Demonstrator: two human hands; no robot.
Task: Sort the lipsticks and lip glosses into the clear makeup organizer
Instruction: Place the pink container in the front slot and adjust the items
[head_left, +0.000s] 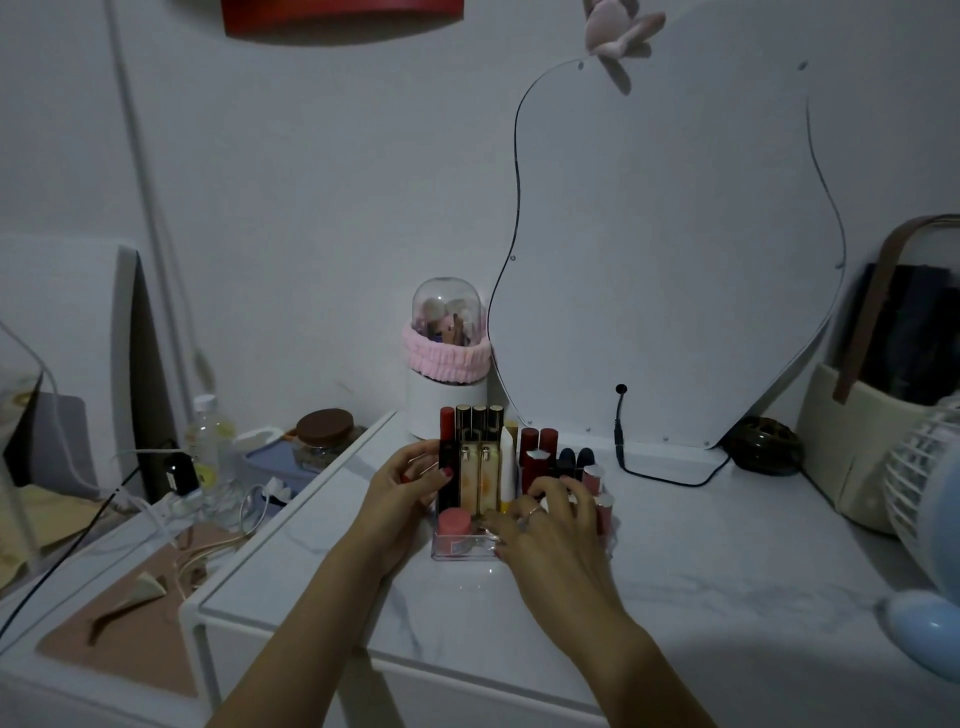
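A: How far along is the sort?

B: Nearly done, I judge. The organizer on the table is mostly filled with upright tubes; no loose tube shows on the table.

A: The hands?

B: Left hand curls against the organizer's left side, steadying it. Right hand, fingers spread and bent, reaches over the right-hand slots (any hold is hidden).

A: Counts?

B: One organizer, about sixteen tubes (some hidden), one pink jar in front.
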